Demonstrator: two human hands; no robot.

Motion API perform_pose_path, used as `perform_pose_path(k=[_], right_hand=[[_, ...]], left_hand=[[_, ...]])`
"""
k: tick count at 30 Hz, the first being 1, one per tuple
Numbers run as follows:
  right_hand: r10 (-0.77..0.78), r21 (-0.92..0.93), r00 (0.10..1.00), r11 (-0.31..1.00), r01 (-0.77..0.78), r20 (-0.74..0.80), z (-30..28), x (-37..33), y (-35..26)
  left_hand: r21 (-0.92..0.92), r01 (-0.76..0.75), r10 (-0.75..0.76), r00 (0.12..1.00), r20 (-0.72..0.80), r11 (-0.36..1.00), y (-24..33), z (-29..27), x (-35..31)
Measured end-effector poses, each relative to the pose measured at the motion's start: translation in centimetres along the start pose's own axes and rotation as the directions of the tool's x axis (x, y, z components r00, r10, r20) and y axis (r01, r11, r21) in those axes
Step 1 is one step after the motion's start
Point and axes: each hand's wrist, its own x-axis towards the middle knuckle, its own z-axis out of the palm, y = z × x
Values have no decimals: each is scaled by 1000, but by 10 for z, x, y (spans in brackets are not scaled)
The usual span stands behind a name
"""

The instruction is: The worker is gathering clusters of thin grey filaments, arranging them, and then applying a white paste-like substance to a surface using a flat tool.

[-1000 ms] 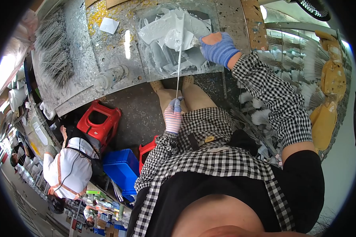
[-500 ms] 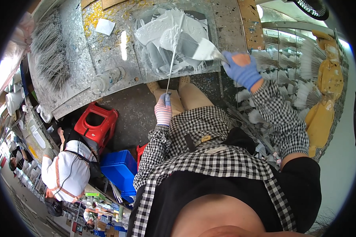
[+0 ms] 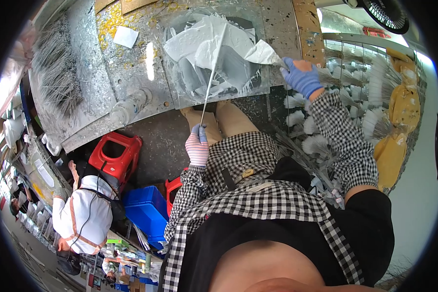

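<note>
My left hand (image 3: 197, 146), in a striped glove, is closed round the lower end of a thin pale rod (image 3: 210, 85). The rod slants up over the table, its far end at the white paste (image 3: 199, 41). In a blue glove, my right hand (image 3: 302, 78) grips a putty knife (image 3: 264, 53) by its handle, which the fingers mostly hide. White paste coats the blade, which lies by the right edge of the heap. Under the paste is a clear sheet (image 3: 243, 91) with thin smears on its near part.
Wire bundles (image 3: 58, 68), a white square (image 3: 126, 36) and a clear jar (image 3: 131, 104) lie on the spattered table (image 3: 95, 114). White-tipped bundles (image 3: 345, 87) hang at right. Below left are a red stool (image 3: 114, 153), blue bin (image 3: 146, 209) and a seated person (image 3: 82, 214).
The putty knife has moved right and up, from the middle of the paste to its right edge. The rod stays in my left hand, which has shifted slightly down and left.
</note>
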Motion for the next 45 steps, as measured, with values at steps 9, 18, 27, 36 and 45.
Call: perform_pose_path(k=[9, 18, 27, 36, 45], right_hand=[[-288, -252, 957, 923, 290, 46, -65, 83, 31], [-564, -441, 819, 710, 548, 110, -115, 162, -10], [-888, -531, 400, 231, 815, 228, -156, 246, -62], [-912, -454, -344, -410, 791, 223, -149, 271, -126], [-999, -422, -53, -48, 905, 0, -92, 186, -67]], left_hand=[[-130, 119, -121, 993, -5, 984, 7, 15, -14], [-320, 271, -292, 956, -19, 908, 17, 25, -15], [-351, 227, -282, 953, -113, 909, 20, 32, -5], [-238, 185, -226, 961, -158, 953, 23, 35, -5], [-148, 119, -148, 968, -204, 982, 6, 32, -27]])
